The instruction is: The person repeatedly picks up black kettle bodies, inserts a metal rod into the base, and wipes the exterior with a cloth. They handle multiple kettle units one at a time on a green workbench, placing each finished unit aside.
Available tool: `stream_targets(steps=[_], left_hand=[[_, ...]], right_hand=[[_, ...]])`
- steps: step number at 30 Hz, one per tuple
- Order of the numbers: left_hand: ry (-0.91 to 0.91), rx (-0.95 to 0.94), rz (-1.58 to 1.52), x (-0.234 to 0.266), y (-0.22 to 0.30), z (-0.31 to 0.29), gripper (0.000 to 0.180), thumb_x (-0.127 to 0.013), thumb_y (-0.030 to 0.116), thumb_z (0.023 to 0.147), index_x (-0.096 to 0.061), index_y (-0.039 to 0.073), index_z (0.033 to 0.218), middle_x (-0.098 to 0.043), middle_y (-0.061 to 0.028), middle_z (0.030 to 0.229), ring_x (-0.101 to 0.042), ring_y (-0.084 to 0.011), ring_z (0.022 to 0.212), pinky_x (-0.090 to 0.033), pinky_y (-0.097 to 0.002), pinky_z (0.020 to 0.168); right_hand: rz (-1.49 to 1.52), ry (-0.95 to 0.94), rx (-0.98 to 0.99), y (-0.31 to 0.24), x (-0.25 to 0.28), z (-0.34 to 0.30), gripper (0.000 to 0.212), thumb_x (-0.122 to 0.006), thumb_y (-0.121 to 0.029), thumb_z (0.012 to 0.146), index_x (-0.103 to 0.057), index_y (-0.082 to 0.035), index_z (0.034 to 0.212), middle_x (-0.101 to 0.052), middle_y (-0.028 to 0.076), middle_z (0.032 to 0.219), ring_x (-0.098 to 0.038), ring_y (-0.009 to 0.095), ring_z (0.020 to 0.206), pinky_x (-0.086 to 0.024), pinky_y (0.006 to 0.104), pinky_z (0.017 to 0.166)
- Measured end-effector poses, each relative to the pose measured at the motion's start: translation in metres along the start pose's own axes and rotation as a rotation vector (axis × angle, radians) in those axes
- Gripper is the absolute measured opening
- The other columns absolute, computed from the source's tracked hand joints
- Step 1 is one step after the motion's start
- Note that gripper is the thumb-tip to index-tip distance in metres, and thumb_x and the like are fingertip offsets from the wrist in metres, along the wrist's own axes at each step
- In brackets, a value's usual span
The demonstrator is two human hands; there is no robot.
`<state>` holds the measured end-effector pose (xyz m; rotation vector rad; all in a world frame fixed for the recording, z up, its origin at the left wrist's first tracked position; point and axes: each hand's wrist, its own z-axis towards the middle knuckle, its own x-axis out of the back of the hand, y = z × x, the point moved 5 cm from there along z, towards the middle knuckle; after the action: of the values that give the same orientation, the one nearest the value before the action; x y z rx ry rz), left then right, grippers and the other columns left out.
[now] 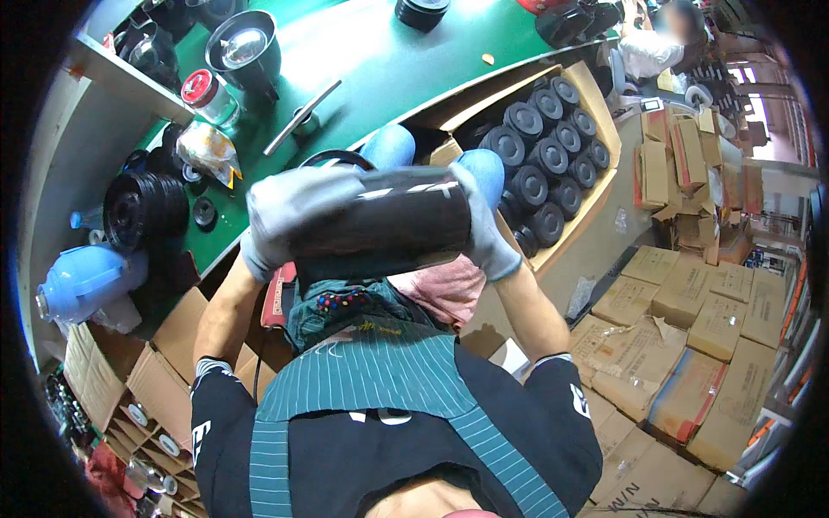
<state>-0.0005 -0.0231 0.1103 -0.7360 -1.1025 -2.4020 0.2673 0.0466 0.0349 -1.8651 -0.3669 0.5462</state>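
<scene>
A large, glossy black cylinder point(401, 220) lies sideways in the air above my lap. My left hand point(298, 207), in a grey glove, grips its left end and is somewhat blurred. My right hand point(485, 226), gloved the same way, holds the right end, with fingers around the rim. What is inside the cylinder is hidden. Just beyond it, a curved black ring or handle point(335, 157) shows by my left hand. An open carton point(596, 91) stands beyond my right hand, filled with several black cylindrical parts point(522, 119) with round ends.
Along the green workbench point(337, 52) are a metal rod point(302, 118), a red-lidded jar point(207, 95), a black pot-like container point(244, 56) and stacked black discs point(138, 211). A blue rounded container point(86, 281) sits left. Cardboard boxes point(682, 319) cover the right floor. Another person point(652, 52) is far right.
</scene>
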Motion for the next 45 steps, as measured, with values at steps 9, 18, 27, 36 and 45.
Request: stream_targets(steps=[9, 18, 27, 36, 45], left_hand=[[0.087, 0.676, -0.676, -0.050, -0.056, -0.054, 0.040, -0.077, 0.016, 0.090, -0.078, -0.002, 0.126, -0.080, -0.0157, 0.120, -0.076, -0.0232, 0.111, -0.059, -0.0371, 0.101], [0.193, 0.631, -0.651, -0.060, -0.063, -0.066, 0.049, -0.077, 0.027, 0.096, -0.073, -0.005, 0.133, -0.078, -0.0135, 0.126, -0.074, -0.0237, 0.114, -0.057, -0.0388, 0.105], [0.030, 0.567, -0.394, -0.033, -0.027, -0.002, 0.055, -0.083, 0.027, 0.083, -0.075, -0.003, 0.128, -0.079, -0.0158, 0.121, -0.076, -0.0239, 0.110, -0.058, -0.0370, 0.099], [-0.052, 0.269, -0.067, -0.095, -0.005, -0.025, 0.079, -0.089, 0.012, 0.076, -0.060, 0.001, 0.148, -0.066, -0.0252, 0.141, -0.068, -0.0432, 0.130, -0.055, -0.0457, 0.109], [0.079, 0.438, 0.984, -0.076, -0.169, -0.058, 0.063, -0.075, 0.035, 0.097, -0.058, 0.013, 0.154, -0.069, -0.0179, 0.133, -0.066, -0.0394, 0.123, -0.052, -0.0514, 0.102]], right_hand=[[-0.363, -0.135, 0.695, -0.043, -0.022, -0.025, 0.083, -0.048, -0.049, 0.114, -0.016, -0.002, 0.174, -0.021, 0.023, 0.178, -0.024, 0.034, 0.165, -0.020, 0.0425, 0.133], [-0.453, -0.056, 0.514, -0.052, -0.015, -0.043, 0.098, -0.053, -0.056, 0.111, -0.005, -0.001, 0.175, -0.004, 0.028, 0.182, -0.012, 0.038, 0.169, -0.012, 0.0446, 0.135], [-0.426, 0.080, 0.785, -0.035, -0.011, -0.059, 0.070, -0.021, -0.046, 0.120, -0.013, -0.004, 0.176, -0.015, 0.016, 0.182, -0.015, 0.026, 0.168, -0.009, 0.0378, 0.136], [0.109, 0.082, 0.286, 0.011, 0.086, -0.012, 0.062, -0.057, -0.036, 0.111, -0.048, 0.000, 0.160, -0.057, 0.015, 0.157, -0.058, 0.027, 0.140, -0.042, 0.0368, 0.122], [-0.917, 0.077, 0.530, 0.025, 0.024, -0.011, 0.089, -0.090, -0.045, 0.078, -0.057, -0.011, 0.154, -0.053, 0.023, 0.157, -0.053, 0.042, 0.145, -0.042, 0.0500, 0.122]])
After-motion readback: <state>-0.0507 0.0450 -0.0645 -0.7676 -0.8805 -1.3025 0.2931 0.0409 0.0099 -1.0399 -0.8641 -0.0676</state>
